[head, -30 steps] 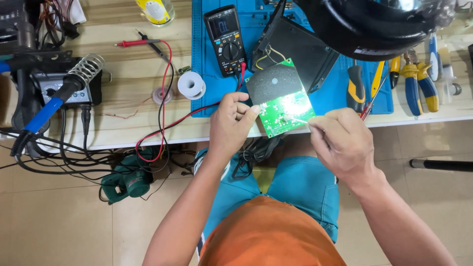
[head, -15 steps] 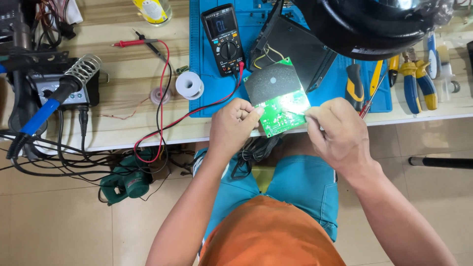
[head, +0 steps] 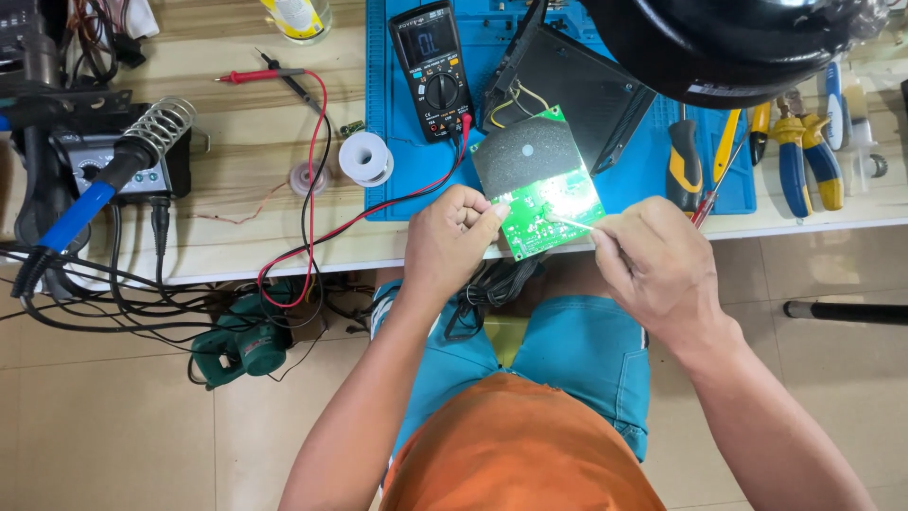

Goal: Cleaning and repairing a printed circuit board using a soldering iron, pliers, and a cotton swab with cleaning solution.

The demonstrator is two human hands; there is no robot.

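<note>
Left hand (head: pixel 452 241) fingers grip the green board (head: pixel 544 189) at its 8 o'clock edge; right hand (head: pixel 657 265) fingers pinch a thin stick (head: pixel 570 223) touching the board.

This is an electronics repair workshop. A pale wooden table (head: pixel 236 203) carries the tools of the trade: a blue-handled soldering iron (head: pixel 85 203) resting in a coiled wire stand beside its grey dial-fronted station (head: pixel 90 170), a black handheld multimeter with a rotary dial (head: pixel 435 71) trailing red and black probe leads (head: pixel 284 80), and a small white spool of solder wire (head: pixel 365 157). A blue rubber work mat (head: pixel 397 180) covers the middle of the table. Along the right lie a yellow-and-black screwdriver (head: pixel 685 168) and blue-and-yellow-handled pliers (head: pixel 804 156). A green printed circuit board (head: pixel 544 194) sits at the table's edge. Tangled black cables (head: pixel 113 303) hang down over a beige tiled floor (head: pixel 104 426).
</note>
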